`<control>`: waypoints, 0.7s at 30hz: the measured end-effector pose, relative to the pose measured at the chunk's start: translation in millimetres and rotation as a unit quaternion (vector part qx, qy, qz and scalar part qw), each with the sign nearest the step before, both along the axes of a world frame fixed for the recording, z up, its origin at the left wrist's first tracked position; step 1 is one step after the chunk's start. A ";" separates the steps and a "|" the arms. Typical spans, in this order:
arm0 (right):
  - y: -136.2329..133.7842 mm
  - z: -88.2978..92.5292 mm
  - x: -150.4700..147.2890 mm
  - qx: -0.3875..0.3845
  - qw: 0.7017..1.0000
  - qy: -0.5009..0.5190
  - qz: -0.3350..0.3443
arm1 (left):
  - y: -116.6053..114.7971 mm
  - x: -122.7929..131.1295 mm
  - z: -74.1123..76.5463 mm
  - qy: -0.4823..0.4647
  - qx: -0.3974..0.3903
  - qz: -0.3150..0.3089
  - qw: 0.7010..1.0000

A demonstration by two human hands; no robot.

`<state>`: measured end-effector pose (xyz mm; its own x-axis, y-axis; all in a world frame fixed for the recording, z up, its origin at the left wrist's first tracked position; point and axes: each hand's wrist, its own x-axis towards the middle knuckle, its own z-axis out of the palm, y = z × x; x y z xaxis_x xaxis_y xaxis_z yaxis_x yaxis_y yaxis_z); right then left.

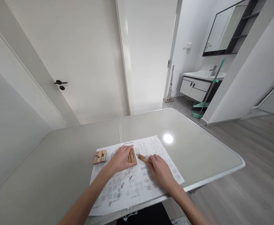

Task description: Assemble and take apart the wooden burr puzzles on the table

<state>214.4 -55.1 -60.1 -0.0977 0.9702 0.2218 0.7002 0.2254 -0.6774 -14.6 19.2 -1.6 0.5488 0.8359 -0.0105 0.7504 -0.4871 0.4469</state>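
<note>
My left hand (121,158) is curled around a pair of notched wooden puzzle blocks (133,155) that lie side by side on a printed sheet (118,197). Its thumb and fingertips press on their near and far ends. To the right, my right hand (159,168) pinches one end of a single notched wooden puzzle piece (141,157), whose other end points toward the left hand. A small group of fitted wooden pieces (100,157) rests at the sheet's upper left corner. Part of the left-hand blocks is hidden behind the fingers.
The sheet lies on a glossy pale table (198,156) with a rounded right corner and a seam across it. Beyond stand a white door (92,62), a mop (171,84), a green dustpan (198,114) and a sink cabinet (195,86).
</note>
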 end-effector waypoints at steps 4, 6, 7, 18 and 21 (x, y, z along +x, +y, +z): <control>-2.5 8.1 3.2 -0.036 0.998 0.055 -0.015 | -4.7 0.5 2.7 -0.019 0.005 -0.003 1.000; -5.2 14.4 6.8 -0.062 0.994 0.087 -0.020 | -10.3 0.5 5.2 -0.039 0.004 0.002 0.999; -7.0 18.5 8.7 -0.076 0.991 0.108 -0.019 | -14.0 0.9 7.2 -0.053 -0.001 0.008 0.999; -24.7 58.9 17.7 -0.269 0.796 0.530 0.116 | -45.9 13.3 46.9 -0.224 -0.086 0.038 0.970; -27.3 59.3 17.1 -0.292 0.763 0.559 0.141 | -51.3 11.3 48.5 -0.267 -0.105 0.019 0.958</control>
<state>231.5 -82.4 -0.7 -0.3872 0.9108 -0.1431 -0.4088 -0.3087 -0.8588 -3.4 -32.1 46.9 0.4928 0.8652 0.0926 0.4030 -0.3212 0.8570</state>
